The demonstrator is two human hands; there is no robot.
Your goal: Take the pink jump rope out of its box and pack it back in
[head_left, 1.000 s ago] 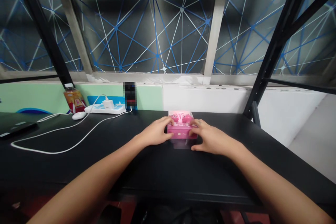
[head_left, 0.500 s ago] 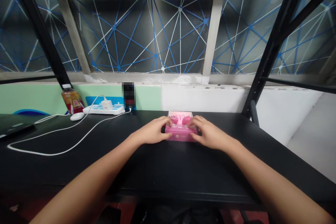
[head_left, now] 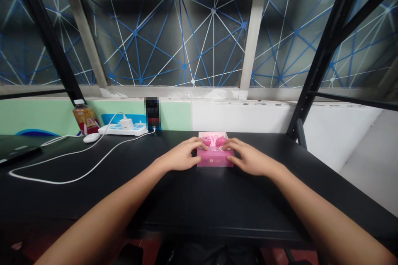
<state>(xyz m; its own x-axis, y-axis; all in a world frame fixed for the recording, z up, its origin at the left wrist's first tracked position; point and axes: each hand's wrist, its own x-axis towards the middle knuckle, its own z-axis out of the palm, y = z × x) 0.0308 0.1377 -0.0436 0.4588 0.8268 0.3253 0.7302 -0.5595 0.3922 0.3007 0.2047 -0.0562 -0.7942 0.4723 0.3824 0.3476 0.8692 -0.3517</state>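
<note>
A small pink box (head_left: 214,160) rests on the black table, towards its back edge. Behind its solid pink front part, a pale-rimmed section shows pink shapes with white strands (head_left: 213,140); whether these are contents or a printed picture I cannot tell. My left hand (head_left: 185,154) grips the box's left side, fingertips on top and thumb at the front. From the right, my right hand (head_left: 245,157) holds it the same way, its fingers bent over the top and its thumb against the front face. Both hands partly cover the box's sides.
On the left lie a white power strip (head_left: 137,131) with a plugged-in charger (head_left: 126,124), a looping white cable (head_left: 59,182) and a white mouse (head_left: 91,138). A drink bottle (head_left: 85,118) and a blurred-out dark device (head_left: 152,112) stand behind. Black frame posts (head_left: 320,62) rise at both sides.
The fingers of both hands have shifted slightly inward over the top of the box. The pink front part sits a touch farther right. Nothing else has moved.
</note>
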